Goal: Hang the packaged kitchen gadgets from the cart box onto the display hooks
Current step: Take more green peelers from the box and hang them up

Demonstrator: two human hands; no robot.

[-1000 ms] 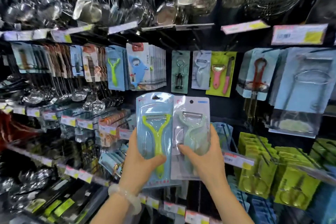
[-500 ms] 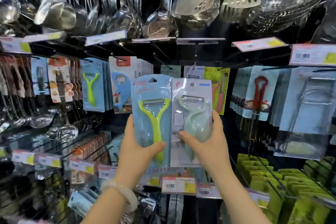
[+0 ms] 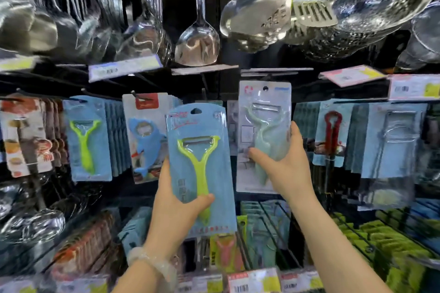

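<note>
a shop: packaged gadgets on display hooks (image 3: 137,95) with price tags (image 3: 253,282).

bare forearms, pale bead bracelet (image 3: 152,260), left wrist

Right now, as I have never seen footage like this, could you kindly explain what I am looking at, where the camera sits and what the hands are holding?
There is no machine here: these are a person's two bare hands, filmed by one wide-angle camera worn on the head, looking forward at a shop display wall.

The left hand grips a blue card pack with a lime-green peeler. The right hand holds a pale card pack with a mint-green peeler, raised higher, its hang hole near the dark hooks.

There is no table. Similar packs hang on the wall: more green peeler packs at left, a shark-shaped opener pack beside them, a red-handled tool pack at right. Steel ladles and skimmers hang above, with price tags along the rails.
</note>
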